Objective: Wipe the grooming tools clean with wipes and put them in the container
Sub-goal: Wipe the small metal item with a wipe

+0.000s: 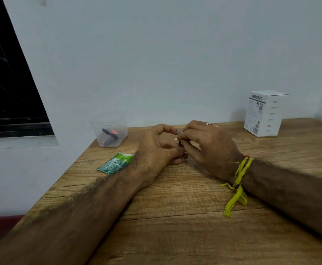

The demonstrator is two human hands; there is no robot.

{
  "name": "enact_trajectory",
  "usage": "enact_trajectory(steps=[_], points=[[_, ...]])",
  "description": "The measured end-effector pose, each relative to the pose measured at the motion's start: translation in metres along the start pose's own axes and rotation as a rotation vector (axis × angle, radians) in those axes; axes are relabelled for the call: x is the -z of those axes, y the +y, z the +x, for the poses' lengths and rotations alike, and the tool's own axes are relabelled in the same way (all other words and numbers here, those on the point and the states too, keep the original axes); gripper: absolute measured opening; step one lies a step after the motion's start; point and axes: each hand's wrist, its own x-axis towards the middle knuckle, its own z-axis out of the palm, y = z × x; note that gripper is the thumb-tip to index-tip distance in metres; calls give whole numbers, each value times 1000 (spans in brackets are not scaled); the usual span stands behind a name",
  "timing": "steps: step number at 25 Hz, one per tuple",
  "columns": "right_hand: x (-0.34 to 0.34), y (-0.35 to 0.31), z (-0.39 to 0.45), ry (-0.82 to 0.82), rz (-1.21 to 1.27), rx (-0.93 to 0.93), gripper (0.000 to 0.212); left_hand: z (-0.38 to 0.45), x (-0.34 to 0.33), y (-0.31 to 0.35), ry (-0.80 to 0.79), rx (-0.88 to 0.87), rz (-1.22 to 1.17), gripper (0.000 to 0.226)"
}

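At the centre of the wooden worktop [175, 197], both hands meet over a small metal grooming tool [179, 144], which stands roughly upright between them. The left hand [156, 150] has its fingers curled round the tool's lower part, with a small metal ring showing just below its fingertips. The right hand [208, 146] pinches the tool higher up, and a scrap of white, seemingly a wipe [176, 139], shows at its fingertips; it is too small to tell more. A ring sits on one right finger, and a yellow thread band [238, 180] is tied round the right wrist, its loose ends lying on the wood.

Toward ten o'clock from the hands, near the worktop's far left corner, stands a clear plastic container [109, 133] holding dark tools, one with an orange-red part. At nine o'clock, just beside the left wrist, a green sachet [116, 163] lies flat. At two o'clock, well apart, a white carton [265, 113] stands against the wall.
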Motion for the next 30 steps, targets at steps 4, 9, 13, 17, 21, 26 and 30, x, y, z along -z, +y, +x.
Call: enact_trajectory(steps=[4,9,13,17,21,26,30], points=[[1,3,-1,-21,14,20,24,1,2,-1,-15,11,-26,41],[1,1,-2,-18,44,50,14,4,1,-1,14,49,-41,33],[1,0,-1,-44,55,83,19,10,2,0,73,114,-123,15],[2,1,-4,-60,6,109,14,10,2,-4,92,80,-77,18],[3,-3,-2,-39,-47,150,15,9,4,-3,110,70,-84,15],[4,-1,-1,-56,-36,135,20,8,2,-2,128,68,-83,15],[3,-1,-2,-60,-104,156,13,9,2,-3,141,66,-76,13]])
